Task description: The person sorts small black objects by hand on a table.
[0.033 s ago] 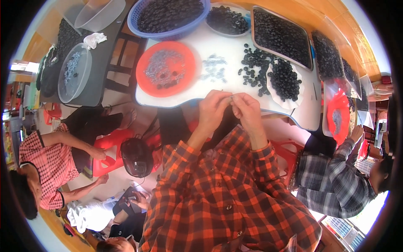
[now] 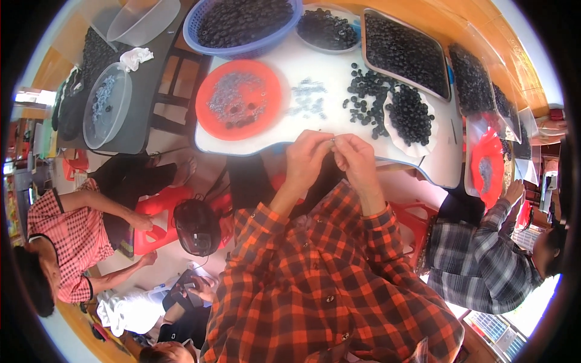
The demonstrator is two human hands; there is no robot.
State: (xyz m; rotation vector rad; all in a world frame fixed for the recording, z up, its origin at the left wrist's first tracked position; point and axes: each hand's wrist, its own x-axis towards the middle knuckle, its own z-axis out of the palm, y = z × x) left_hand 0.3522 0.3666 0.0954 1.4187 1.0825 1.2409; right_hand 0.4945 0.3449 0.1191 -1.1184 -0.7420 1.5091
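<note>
At the front edge of the white table point(image 2: 290, 136), my left hand point(image 2: 304, 160) and my right hand point(image 2: 357, 157) meet fingertip to fingertip. Both are closed in a pinch around something tiny, too small to name. Beyond my left hand lies a red-orange plate point(image 2: 206, 118) holding small clear-grey pieces and a few dark ones. More small greyish pieces point(image 2: 310, 97) are spread on the tabletop past my fingers. To the right, small round black pieces point(image 2: 363, 91) lie loose beside a white dish point(image 2: 392, 134) heaped with the same kind.
Along the table's back stand a blue basket point(image 2: 192, 37) of black pieces, a clear bowl point(image 2: 308, 43) and a metal tray point(image 2: 367, 54). A dark table point(image 2: 136, 118) with a clear tub point(image 2: 124, 115) stands left. Other people sit at left, lower left and right.
</note>
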